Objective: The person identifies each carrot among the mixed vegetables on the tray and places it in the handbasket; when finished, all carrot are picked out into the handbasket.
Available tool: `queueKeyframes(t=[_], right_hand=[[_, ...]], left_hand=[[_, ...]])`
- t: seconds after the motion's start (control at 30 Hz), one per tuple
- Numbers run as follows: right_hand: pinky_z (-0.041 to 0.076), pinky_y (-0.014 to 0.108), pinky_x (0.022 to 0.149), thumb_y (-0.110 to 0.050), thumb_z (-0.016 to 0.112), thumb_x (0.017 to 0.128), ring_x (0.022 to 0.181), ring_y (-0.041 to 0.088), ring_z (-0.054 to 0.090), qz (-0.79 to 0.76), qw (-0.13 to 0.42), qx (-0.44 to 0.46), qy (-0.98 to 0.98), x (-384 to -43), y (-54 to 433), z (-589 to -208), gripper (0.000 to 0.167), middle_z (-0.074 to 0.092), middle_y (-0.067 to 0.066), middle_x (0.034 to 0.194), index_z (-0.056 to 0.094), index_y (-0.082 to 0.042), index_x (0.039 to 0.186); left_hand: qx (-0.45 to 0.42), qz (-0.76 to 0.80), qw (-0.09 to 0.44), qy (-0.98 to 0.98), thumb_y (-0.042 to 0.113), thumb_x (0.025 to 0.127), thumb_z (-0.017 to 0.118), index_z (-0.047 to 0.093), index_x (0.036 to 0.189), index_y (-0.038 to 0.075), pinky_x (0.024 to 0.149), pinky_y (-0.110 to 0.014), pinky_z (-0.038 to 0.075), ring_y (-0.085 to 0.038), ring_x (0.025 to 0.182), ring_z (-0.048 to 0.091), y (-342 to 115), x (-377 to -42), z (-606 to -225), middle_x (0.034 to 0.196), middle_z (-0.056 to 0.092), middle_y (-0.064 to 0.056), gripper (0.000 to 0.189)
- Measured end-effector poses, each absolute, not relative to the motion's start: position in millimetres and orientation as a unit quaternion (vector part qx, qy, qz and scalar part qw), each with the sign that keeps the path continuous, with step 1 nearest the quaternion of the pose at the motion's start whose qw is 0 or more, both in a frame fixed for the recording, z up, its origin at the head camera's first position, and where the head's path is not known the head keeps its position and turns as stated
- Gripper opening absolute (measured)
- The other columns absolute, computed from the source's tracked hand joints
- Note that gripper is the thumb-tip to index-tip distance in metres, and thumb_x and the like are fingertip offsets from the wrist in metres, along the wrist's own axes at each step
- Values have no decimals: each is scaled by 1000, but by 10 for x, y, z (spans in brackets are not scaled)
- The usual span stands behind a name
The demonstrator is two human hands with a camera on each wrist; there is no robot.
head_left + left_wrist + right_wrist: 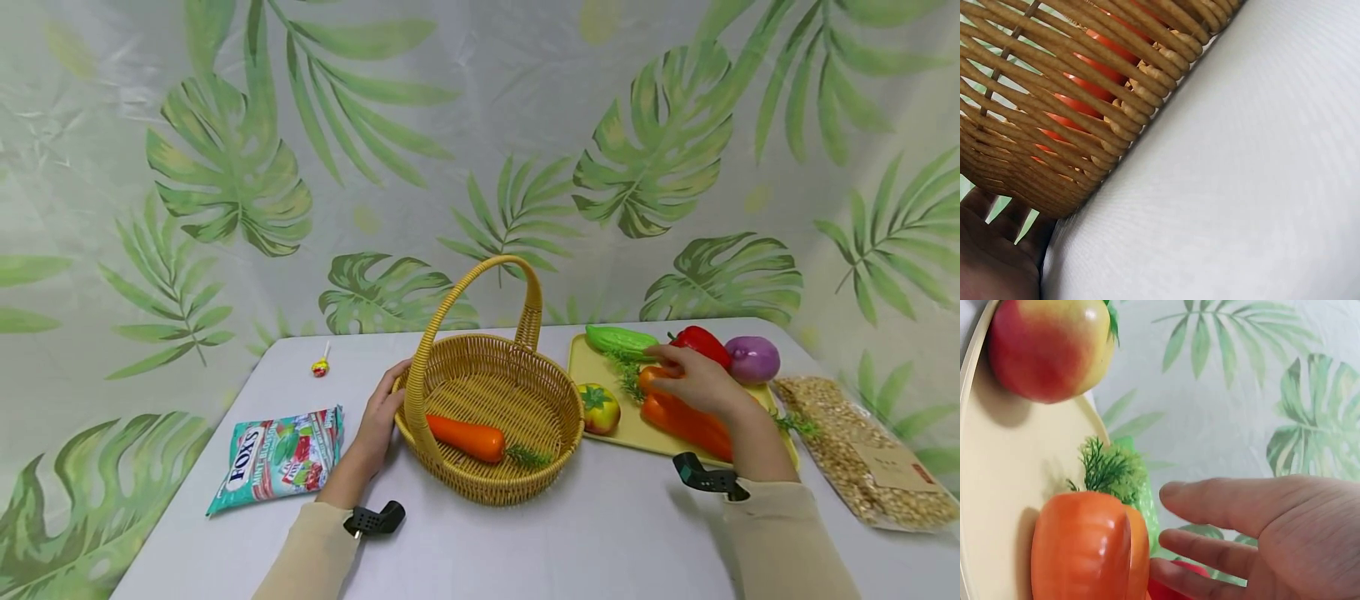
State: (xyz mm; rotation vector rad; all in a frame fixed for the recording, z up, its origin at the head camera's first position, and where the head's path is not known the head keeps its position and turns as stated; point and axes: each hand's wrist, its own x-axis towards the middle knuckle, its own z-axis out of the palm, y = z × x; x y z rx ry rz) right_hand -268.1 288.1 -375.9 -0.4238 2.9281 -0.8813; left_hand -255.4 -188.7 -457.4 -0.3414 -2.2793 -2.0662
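Observation:
My left hand (381, 410) rests against the left side of a round wicker basket (491, 492) with a tall handle. In the left wrist view its fingers (1010, 219) touch the outer weave. One carrot (468, 437) with a green top lies inside the basket. My right hand (701, 382) hovers over a yellow tray (630, 437), thumb and fingers apart and nothing between them. Nearest to it are orange carrots (1082, 544) with feathery tops, lying side by side. The right wrist view shows a small gap between the thumb and the carrots.
Also on the tray are a red-yellow tomato-like fruit (600, 408), a bumpy green gourd (618, 340), a red pepper (703, 343) and a round purple vegetable (752, 358). A clear bag of grains (862, 454) lies right; a Fox's candy bag (281, 454) and lollipop (321, 365) lie left.

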Motion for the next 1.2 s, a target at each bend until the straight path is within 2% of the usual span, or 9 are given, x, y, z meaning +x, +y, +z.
queueKeyframes(t=[0.2, 0.4, 0.7, 1.0, 1.2], right_hand=[[46, 62, 99, -15, 62, 95, 120, 49, 54, -289, 36, -130, 948, -2670, 2932, -3785, 49, 56, 31, 133, 52, -2, 141], [44, 66, 97, -16, 62, 93, 118, 52, 53, -262, 54, -124, 956, -2684, 2966, -3815, 50, 59, 32, 130, 52, -2, 141], [41, 69, 99, -19, 65, 93, 122, 53, 49, -259, 82, -117, 955, -2714, 2987, -3898, 53, 56, 33, 134, 51, 0, 140], [47, 62, 94, -23, 66, 93, 116, 48, 55, -264, 39, -108, 958, -2709, 2924, -3876, 52, 58, 30, 131, 53, -1, 139], [47, 62, 98, -28, 64, 95, 119, 45, 55, -268, 8, -108, 957, -2685, 2834, -3774, 54, 58, 27, 134, 50, -6, 143]], left_hand=[[-108, -668, 24, -736, 23, 103, 36, 40, 149, 32, 125, -51, 16, -19, 152, 25, -1883, -2553, -4579, 160, 35, 5, 48], [-103, -667, 22, -737, 23, 102, 37, 40, 149, 33, 126, -51, 15, -18, 153, 24, -1889, -2556, -4582, 160, 35, 6, 48], [-105, -666, 22, -738, 18, 100, 37, 41, 149, 35, 126, -51, 15, -17, 153, 24, -1895, -2564, -4583, 160, 35, 8, 52], [-107, -673, 21, -731, 17, 99, 39, 42, 148, 35, 125, -48, 18, -16, 151, 27, -1882, -2550, -4566, 159, 36, 7, 52], [-107, -670, 23, -734, 19, 100, 38, 43, 147, 32, 125, -50, 16, -17, 152, 24, -1878, -2555, -4563, 159, 36, 6, 50]])
